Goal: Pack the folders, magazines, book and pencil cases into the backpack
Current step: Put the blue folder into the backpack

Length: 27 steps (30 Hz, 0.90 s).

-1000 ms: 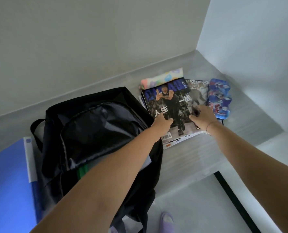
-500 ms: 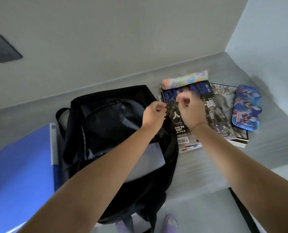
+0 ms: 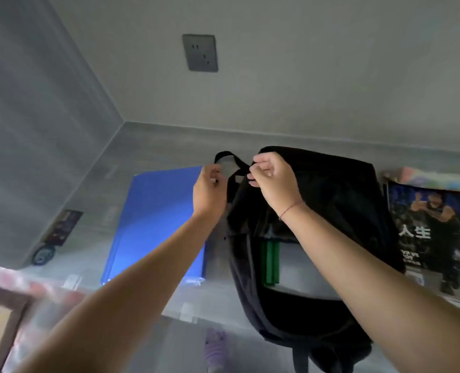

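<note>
Both my hands have left the magazine cover and now meet at the far left corner of the backpack, which lies flat on the tabletop with its lower end hanging over the near edge. My right hand pinches the black fabric at the rim beside the carry loop. My left hand sits just beside it with fingers curled at the loop's outer side, and I cannot tell whether it has hold of anything. The mouth gapes enough to show green spines and a pale sheet already inside. I judge the step is to open this corner wider for the next flat item. To do it well, I should lift the rim up and away from what is inside, keeping the two hands apart so the opening stays taut rather than sagging shut. The blue folder lies touching the bag's left side, the obvious next piece. On the far side wait the magazine and, behind it, a soft patterned pencil case.
</note>
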### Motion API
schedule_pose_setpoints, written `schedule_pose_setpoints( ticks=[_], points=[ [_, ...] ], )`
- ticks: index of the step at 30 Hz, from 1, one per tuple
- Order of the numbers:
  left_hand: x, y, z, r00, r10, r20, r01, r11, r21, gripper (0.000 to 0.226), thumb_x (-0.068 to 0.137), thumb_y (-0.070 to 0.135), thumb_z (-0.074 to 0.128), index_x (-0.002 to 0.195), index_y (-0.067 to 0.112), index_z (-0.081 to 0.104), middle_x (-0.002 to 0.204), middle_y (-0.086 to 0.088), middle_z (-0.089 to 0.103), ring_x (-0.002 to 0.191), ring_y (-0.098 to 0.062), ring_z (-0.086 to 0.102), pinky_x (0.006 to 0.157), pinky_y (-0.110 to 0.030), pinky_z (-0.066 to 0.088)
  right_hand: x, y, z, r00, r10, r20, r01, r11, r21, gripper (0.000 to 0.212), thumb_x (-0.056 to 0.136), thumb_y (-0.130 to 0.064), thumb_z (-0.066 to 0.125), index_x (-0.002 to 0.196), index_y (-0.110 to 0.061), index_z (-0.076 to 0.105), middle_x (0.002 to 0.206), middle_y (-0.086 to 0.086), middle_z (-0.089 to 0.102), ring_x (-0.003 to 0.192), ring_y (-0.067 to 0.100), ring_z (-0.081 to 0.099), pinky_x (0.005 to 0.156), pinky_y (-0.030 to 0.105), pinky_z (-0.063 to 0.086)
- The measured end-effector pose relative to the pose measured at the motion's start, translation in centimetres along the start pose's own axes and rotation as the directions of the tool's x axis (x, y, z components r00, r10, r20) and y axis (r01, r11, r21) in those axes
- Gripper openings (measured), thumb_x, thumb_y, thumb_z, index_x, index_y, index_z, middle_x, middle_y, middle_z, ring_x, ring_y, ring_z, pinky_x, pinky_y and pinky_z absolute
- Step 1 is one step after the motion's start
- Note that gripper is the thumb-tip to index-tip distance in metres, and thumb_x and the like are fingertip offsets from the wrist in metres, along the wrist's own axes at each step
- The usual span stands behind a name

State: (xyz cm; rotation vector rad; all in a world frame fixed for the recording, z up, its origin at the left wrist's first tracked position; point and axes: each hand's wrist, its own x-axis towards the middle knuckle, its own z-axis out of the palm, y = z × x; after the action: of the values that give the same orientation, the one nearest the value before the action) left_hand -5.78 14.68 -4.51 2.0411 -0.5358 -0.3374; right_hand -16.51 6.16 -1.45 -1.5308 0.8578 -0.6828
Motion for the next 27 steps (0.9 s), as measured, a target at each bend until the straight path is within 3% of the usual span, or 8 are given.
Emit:
schedule_pose_setpoints(
  ticks=[2, 5, 8, 11, 16, 20, 24, 27],
  points=[
    [1.3, -3.4, -3.6, 0.996, -0.057, -0.072, 0.059, 0.998, 0.033, 0.028, 0.087, 0.009, 0.046, 0.113, 0.015, 0.057, 0.110, -0.005, 0.061, 0.091, -0.025, 0.058, 0.077, -0.033, 0.048, 0.1, 0.2, 4.1, 0.994, 0.037, 0.098, -0.030, 0.997, -0.077, 0.014, 0.087, -0.013, 0.057, 0.101, -0.013, 0.058, 0.090, 0.001, 0.060, 0.083, 0.014, 0.062, 0.081, 0.028, 0.051],
    [3.2, -8.7, -8.5, 0.977, -0.130, -0.171, 0.156, 0.977, 0.148, 0.039, 0.085, 0.006, 0.051, 0.124, 0.009, 0.052, 0.126, -0.015, 0.051, 0.112, -0.034, 0.053, 0.095, -0.040, 0.042, -0.1, 1.5, 9.7, 0.951, 0.192, 0.242, -0.123, 0.954, -0.273, 0.015, 0.087, -0.026, 0.058, 0.093, -0.019, 0.046, 0.079, -0.006, 0.046, 0.076, 0.011, 0.045, 0.065, 0.022, 0.034],
    [4.5, -13.4, -12.3, 0.924, -0.309, -0.224, 0.365, 0.890, 0.275, 0.049, 0.088, 0.018, 0.053, 0.136, 0.013, 0.043, 0.140, -0.016, 0.041, 0.130, -0.034, 0.038, 0.105, -0.042, 0.030, -0.8, 3.0, 13.5, 0.877, 0.408, 0.253, -0.282, 0.864, -0.416, 0.056, 0.088, -0.032, 0.057, 0.136, -0.010, 0.038, 0.117, 0.006, 0.051, 0.099, 0.023, 0.053, 0.078, 0.028, 0.043],
    [5.5, -16.8, -14.7, 0.864, -0.470, -0.180, 0.502, 0.825, 0.258, 0.056, 0.087, 0.022, 0.052, 0.140, 0.015, 0.035, 0.144, -0.015, 0.037, 0.133, -0.032, 0.034, 0.108, -0.043, 0.028, -1.2, 4.9, 15.7, 0.909, 0.394, 0.133, -0.280, 0.817, -0.504, 0.064, 0.086, -0.026, 0.060, 0.141, -0.007, 0.033, 0.143, 0.011, 0.039, 0.123, 0.030, 0.048, 0.097, 0.035, 0.044],
    [7.0, -19.4, -15.8, 0.824, -0.567, -0.005, 0.567, 0.824, 0.001, 0.045, 0.088, 0.019, 0.059, 0.126, -0.001, 0.049, 0.121, -0.024, 0.057, 0.108, -0.037, 0.057, 0.091, -0.042, 0.048, -1.0, 6.5, 17.3, 0.858, 0.512, -0.038, -0.507, 0.834, -0.218, 0.061, 0.083, -0.011, 0.061, 0.137, -0.006, 0.034, 0.126, 0.016, 0.055, 0.090, 0.028, 0.060, 0.075, 0.034, 0.051],
    [7.6, -19.8, -16.2, 0.802, -0.587, 0.113, 0.597, 0.775, -0.209, 0.008, 0.086, 0.013, 0.064, 0.082, 0.006, 0.063, 0.092, -0.017, 0.060, 0.073, -0.026, 0.056, 0.072, -0.035, 0.044, -0.9, 7.8, 17.7, 0.795, 0.606, -0.039, -0.603, 0.780, -0.166, 0.046, 0.080, -0.016, 0.067, 0.121, 0.000, 0.053, 0.116, 0.019, 0.063, 0.090, 0.030, 0.064, 0.088, 0.044, 0.054],
    [8.5, -20.1, -17.5, 0.809, -0.559, 0.181, 0.587, 0.769, -0.253, 0.025, 0.084, 0.012, 0.068, 0.105, -0.001, 0.065, 0.096, -0.014, 0.064, 0.079, -0.027, 0.061, 0.076, -0.037, 0.050, -0.9, 7.9, 17.8, 0.740, 0.663, 0.115, -0.667, 0.745, 0.002, 0.044, 0.081, -0.010, 0.070, 0.121, 0.002, 0.055, 0.120, 0.017, 0.063, 0.098, 0.030, 0.064, 0.084, 0.038, 0.052],
    [9.1, -19.1, -18.7, 0.851, -0.486, 0.199, 0.524, 0.804, -0.281, 0.025, 0.082, 0.012, 0.070, 0.103, -0.001, 0.066, 0.095, -0.016, 0.065, 0.078, -0.028, 0.063, 0.076, -0.039, 0.053, -0.3, 6.3, 17.5, 0.777, 0.593, 0.210, -0.620, 0.779, 0.097, 0.043, 0.082, 0.000, 0.067, 0.123, 0.001, 0.055, 0.125, 0.019, 0.061, 0.107, 0.033, 0.062, 0.095, 0.045, 0.048]
  ],
)
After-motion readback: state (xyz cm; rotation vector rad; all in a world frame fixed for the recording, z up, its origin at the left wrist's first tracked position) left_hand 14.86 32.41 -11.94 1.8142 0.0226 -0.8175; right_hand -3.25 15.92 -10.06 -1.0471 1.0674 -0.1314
